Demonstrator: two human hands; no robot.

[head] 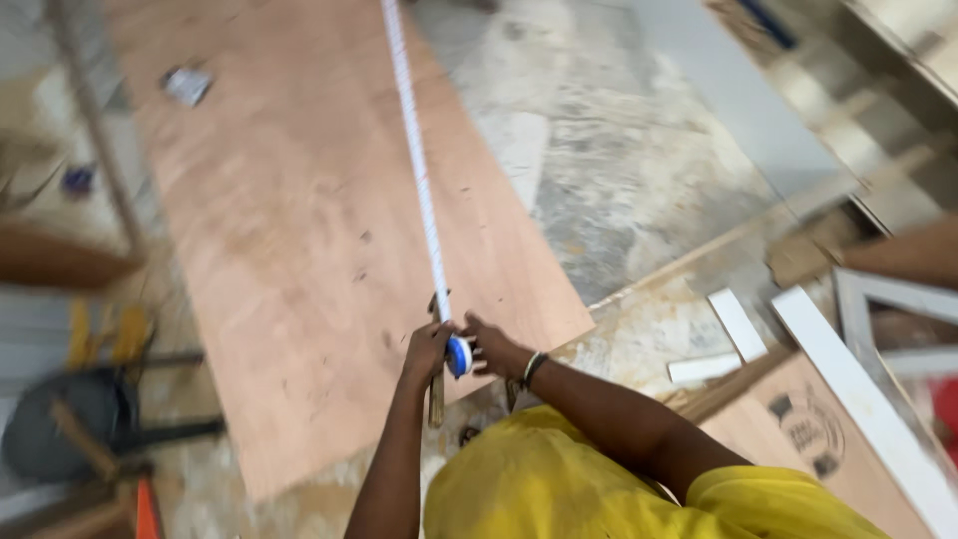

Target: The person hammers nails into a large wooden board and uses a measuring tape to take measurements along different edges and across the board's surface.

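A white measuring tape blade (419, 170) runs from the top of the view down the long plywood sheet (299, 230) to its near edge. The blade ends in a small blue and white tape measure case (458, 356), which my right hand (496, 349) grips from the right. My left hand (427, 349) is closed just left of the case, around a thin wooden stick (436, 399) that stands across the sheet's edge. The two hands almost touch. My yellow shirt (559, 479) fills the bottom of the view.
Dusty concrete floor (619, 150) lies right of the sheet. Short white strips (736, 321), a white frame (868, 399) and a stamped plywood piece (808, 429) lie at the right. A dark stool (60, 419) and yellow tools (100, 334) are at the left. A small grey object (187, 84) rests on the sheet.
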